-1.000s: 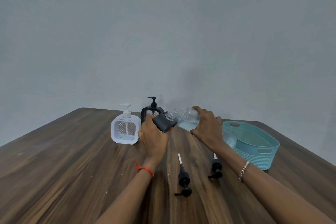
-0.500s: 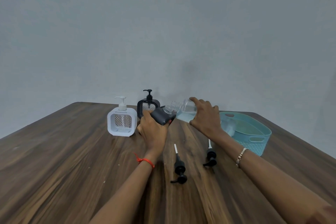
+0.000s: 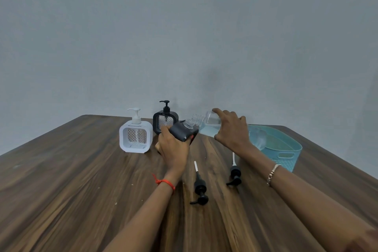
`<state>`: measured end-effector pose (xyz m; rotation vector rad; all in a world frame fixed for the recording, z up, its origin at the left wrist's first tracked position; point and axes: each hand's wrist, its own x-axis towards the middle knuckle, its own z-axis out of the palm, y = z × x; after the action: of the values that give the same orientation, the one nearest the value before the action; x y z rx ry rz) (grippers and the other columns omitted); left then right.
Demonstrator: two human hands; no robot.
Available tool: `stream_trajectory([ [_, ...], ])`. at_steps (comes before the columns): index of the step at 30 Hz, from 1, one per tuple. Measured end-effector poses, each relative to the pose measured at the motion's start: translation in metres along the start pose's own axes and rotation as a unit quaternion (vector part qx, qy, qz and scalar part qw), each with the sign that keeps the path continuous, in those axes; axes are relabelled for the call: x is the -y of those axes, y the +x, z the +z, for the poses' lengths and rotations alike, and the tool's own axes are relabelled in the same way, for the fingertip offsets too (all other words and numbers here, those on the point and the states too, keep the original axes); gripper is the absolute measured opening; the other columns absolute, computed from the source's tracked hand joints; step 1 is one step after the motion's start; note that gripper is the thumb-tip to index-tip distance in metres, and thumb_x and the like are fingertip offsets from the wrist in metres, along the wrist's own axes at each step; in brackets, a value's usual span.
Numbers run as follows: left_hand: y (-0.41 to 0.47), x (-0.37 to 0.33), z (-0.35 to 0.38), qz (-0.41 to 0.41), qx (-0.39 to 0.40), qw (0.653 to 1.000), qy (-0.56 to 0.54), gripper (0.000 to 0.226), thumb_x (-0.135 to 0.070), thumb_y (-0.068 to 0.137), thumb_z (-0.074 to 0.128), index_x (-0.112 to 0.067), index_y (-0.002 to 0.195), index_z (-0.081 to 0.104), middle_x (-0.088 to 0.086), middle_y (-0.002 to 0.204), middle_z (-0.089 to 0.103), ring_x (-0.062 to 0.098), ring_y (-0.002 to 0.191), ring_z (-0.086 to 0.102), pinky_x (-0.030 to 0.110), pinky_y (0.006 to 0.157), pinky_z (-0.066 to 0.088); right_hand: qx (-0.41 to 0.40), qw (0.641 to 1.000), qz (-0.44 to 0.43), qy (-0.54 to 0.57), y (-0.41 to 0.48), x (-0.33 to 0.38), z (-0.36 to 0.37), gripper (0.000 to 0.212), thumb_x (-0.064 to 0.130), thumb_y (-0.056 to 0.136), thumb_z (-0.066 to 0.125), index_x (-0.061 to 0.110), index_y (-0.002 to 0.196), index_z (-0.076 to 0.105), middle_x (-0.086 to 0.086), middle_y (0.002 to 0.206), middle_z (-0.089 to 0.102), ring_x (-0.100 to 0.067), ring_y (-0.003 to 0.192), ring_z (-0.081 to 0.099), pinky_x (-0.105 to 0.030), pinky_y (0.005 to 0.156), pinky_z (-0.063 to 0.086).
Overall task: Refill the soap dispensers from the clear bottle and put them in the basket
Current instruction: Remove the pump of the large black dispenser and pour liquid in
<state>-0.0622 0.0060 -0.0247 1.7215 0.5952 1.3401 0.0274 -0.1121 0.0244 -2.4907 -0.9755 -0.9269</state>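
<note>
- We see a dark brown wooden table point(image 3: 81, 180), its near edge cut off.
- A teal woven plastic basket point(image 3: 286, 153) sits right, partly hidden behind our right hand point(image 3: 231, 129), which is closed around a tipped clear plastic bottle point(image 3: 208, 124).
- Our left hand point(image 3: 173, 147) wraps a tilted dark grey dispenser point(image 3: 182, 132); the two necks meet.
- 2 black pump heads point(image 3: 200, 188) lie near us.
</note>
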Motion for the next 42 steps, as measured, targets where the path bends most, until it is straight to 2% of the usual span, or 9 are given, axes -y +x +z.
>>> stream_trajectory([
  [9, -0.002, -0.003, -0.004, -0.028, -0.003, 1.000, -0.012, 0.058, -0.030, 0.063, 0.084, -0.002, 0.100, 0.050, 0.017, 0.099, 0.062, 0.034, 0.096, 0.057, 0.050, 0.088, 0.045, 0.003, 1.000, -0.008, -0.011, 0.000, 0.003, -0.003, 0.064, 0.017, 0.073, 0.060, 0.024, 0.133, 0.040, -0.004, 0.111, 0.059, -0.025, 0.100, 0.051, -0.037, 0.082, 0.033],
  [18, -0.003, -0.001, -0.009, -0.029, -0.011, 0.999, -0.013, 0.056, -0.027, 0.062, 0.085, -0.003, 0.098, 0.050, 0.016, 0.096, 0.062, 0.033, 0.093, 0.058, 0.052, 0.087, 0.045, 0.006, 1.000, -0.016, -0.001, 0.000, 0.008, -0.003, 0.062, 0.027, 0.075, 0.061, 0.023, 0.133, 0.040, -0.005, 0.112, 0.059, -0.026, 0.102, 0.050, -0.038, 0.082, 0.032],
  [42, -0.005, 0.001, -0.013, -0.048, -0.015, 0.999, -0.012, 0.055, -0.026, 0.064, 0.084, -0.002, 0.100, 0.050, 0.016, 0.099, 0.061, 0.032, 0.098, 0.056, 0.049, 0.093, 0.041, 0.014, 0.999, -0.026, -0.027, -0.002, 0.017, -0.007, 0.063, 0.022, 0.075, 0.061, 0.023, 0.134, 0.039, -0.005, 0.114, 0.058, -0.026, 0.103, 0.050, -0.039, 0.086, 0.033],
])
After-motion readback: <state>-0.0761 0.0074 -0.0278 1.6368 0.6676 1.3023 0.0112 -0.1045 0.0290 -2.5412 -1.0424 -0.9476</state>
